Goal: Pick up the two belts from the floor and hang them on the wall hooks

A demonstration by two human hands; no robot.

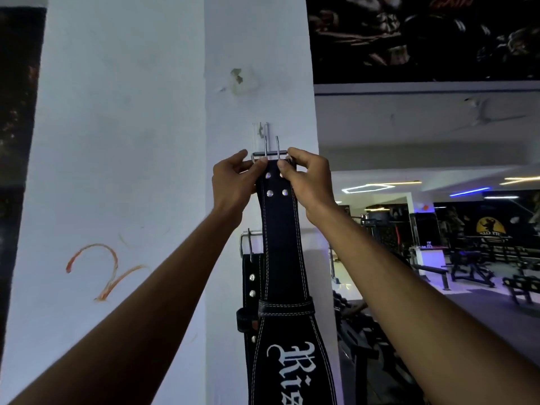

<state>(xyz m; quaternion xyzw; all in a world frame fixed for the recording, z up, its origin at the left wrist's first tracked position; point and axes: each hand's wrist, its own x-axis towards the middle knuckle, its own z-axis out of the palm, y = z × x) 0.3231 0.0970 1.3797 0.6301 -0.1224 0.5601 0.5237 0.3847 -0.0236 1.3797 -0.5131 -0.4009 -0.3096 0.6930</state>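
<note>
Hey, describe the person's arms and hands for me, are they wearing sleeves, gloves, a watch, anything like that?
Both arms are bare up to the frame's edge: no sleeves show. The left hand and right hand have no gloves, and no watch, bracelet or ring is visible on either wrist or any finger in view.

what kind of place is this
Most likely a gym. Both hands hold a black weightlifting belt up at a wall hook, a second belt hangs behind it, and workout benches stand in the room at right.
</note>
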